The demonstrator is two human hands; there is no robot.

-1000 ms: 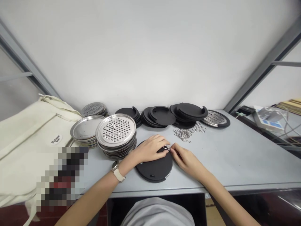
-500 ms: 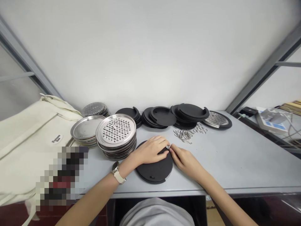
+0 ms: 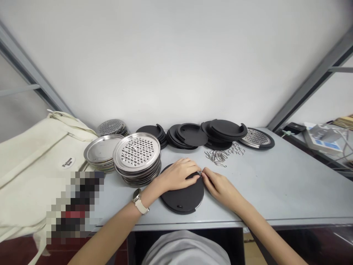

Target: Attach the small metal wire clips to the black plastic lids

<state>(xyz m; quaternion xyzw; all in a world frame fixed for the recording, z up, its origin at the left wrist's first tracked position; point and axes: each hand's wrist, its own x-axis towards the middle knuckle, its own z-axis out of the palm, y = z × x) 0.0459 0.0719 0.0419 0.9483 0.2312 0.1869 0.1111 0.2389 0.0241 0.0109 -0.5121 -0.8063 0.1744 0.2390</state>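
A black round holder (image 3: 183,200) lies flat on the grey table before me, with a small dark slot near its front edge and a thin metal rim showing at its right. My left hand (image 3: 179,175) rests across the top and grips it, thumb and fingertips at the right edge. There, a small metal hook (image 3: 199,173) shows between the fingertips of both hands. My right hand (image 3: 219,186) pinches the hook's outer end, thumb against index finger. Where the hook meets the holder is hidden by the fingers.
Round metal grater plates (image 3: 137,151) stand stacked at left, beside plain metal discs (image 3: 103,149). Black holders (image 3: 191,135) are piled along the wall. Small metal hooks (image 3: 216,157) and split rings (image 3: 237,148) lie behind my right hand. A cream cloth bag (image 3: 33,165) covers the left side.
Both hands stay at the holder's right edge with only slight finger movement around the small hook. The whole view has shifted a little.
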